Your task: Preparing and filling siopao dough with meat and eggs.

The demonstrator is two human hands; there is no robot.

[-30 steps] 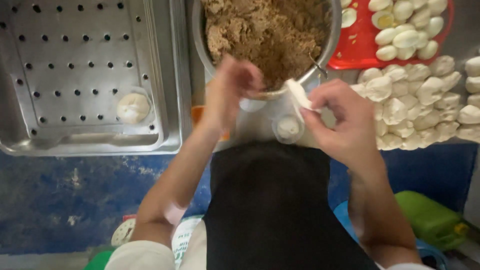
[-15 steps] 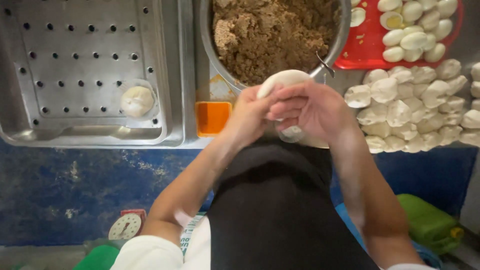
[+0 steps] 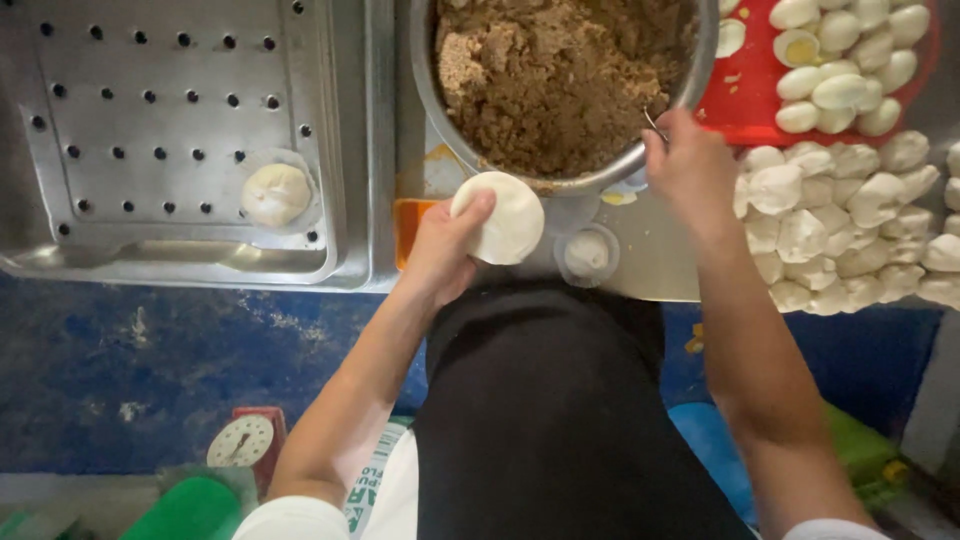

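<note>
Head view: left hand (image 3: 440, 245) fingers (image 3: 470, 212) cup dough disc (image 3: 500, 218).

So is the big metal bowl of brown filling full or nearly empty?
Nearly full. The metal bowl is heaped with brown filling that covers it wall to wall, with no bare bottom showing. Its top edge is out of frame.

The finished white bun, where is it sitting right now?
The finished white bun sits alone on the perforated metal steamer tray, left of the metal bowl of brown filling.
</note>
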